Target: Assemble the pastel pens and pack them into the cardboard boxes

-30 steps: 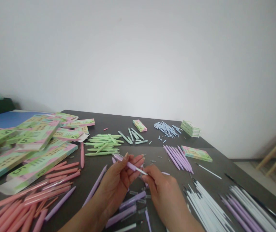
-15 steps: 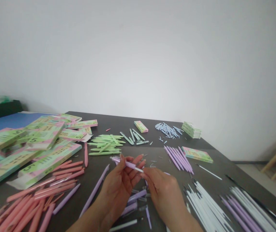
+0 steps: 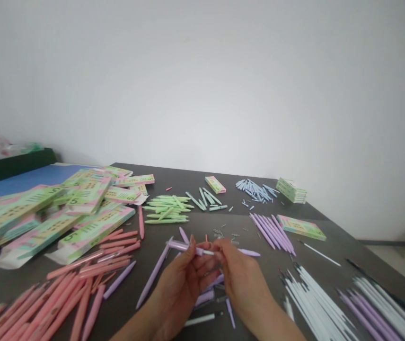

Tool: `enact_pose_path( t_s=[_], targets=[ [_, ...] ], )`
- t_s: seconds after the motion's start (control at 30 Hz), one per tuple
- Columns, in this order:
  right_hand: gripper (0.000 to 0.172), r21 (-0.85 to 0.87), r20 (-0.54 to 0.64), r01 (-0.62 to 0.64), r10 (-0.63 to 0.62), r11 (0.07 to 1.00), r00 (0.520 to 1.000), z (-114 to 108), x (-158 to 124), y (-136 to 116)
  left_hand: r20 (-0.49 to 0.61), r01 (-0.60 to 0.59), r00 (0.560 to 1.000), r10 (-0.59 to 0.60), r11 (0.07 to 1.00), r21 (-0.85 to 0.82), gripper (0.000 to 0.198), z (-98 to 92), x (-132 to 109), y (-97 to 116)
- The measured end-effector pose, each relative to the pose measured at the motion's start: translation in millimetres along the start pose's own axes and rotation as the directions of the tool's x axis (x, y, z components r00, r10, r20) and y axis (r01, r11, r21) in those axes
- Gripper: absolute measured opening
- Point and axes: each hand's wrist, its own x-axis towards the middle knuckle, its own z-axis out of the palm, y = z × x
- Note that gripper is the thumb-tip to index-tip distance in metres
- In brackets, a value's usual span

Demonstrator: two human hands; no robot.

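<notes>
My left hand point(image 3: 183, 282) is closed round a lilac pen barrel point(image 3: 178, 245), held level above the dark table point(image 3: 188, 182). Just to its right, my right hand point(image 3: 236, 272) pinches the white refill point(image 3: 207, 252) that sticks out of the barrel's end. Both hands meet at the middle of the view, over several loose lilac pen parts point(image 3: 206, 296) on the tabletop. A lilac barrel point(image 3: 153, 273) lies just left of my left wrist.
Pink pen barrels point(image 3: 64, 293) lie at the lower left, flat printed boxes point(image 3: 82, 208) behind them. Green barrels point(image 3: 165, 210), pale blue parts point(image 3: 255, 189) and lilac barrels point(image 3: 271, 229) lie farther back. White refills point(image 3: 312, 303) fill the lower right.
The refill has gone further into the lilac barrel, and my hands have closed together. The view has swung a little, so everything on the table sits further right.
</notes>
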Motion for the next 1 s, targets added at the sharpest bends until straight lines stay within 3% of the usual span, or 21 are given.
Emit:
enact_pose_path(
  t_s=[0.13,0.2,0.37,0.5,0.67,0.93,1.0],
  targets=[
    [0.047,0.037,0.052,0.028,-0.030,0.999,0.998,2,-4,-2,0.002,0.001,1.000,-0.001,0.999,-0.033,0.026,-1.1,-2,-2],
    [0.051,0.114,0.098,0.059,-0.070,0.992,0.993,0,-5,-5,0.009,-0.026,1.000,0.026,0.998,-0.052,0.025,-3.7,-3,-1],
    [0.025,0.161,0.160,0.001,-0.027,0.987,0.987,-10,-5,-11,0.062,-0.040,0.997,0.042,0.999,-0.036,0.026,-10.6,-6,3],
    [0.017,0.049,0.017,0.099,-0.100,0.994,0.995,-12,-5,-4,0.027,0.017,0.999,-0.017,1.000,0.001,0.034,-7.4,-10,11],
    [0.018,0.047,-0.167,0.250,-0.239,0.967,0.957,-7,-3,-4,-0.012,-0.014,1.000,0.013,0.994,-0.110,0.024,-1.2,-13,20],
    [0.018,0.165,-0.228,0.168,-0.128,0.972,0.965,7,-3,-10,-0.074,-0.032,0.997,0.020,0.986,-0.164,0.025,-1.4,-11,22],
    [0.026,0.210,-0.232,0.098,-0.048,0.973,0.971,10,-3,-7,-0.090,-0.043,0.996,0.028,0.985,-0.166,0.027,0.0,-12,25]
  ],
)
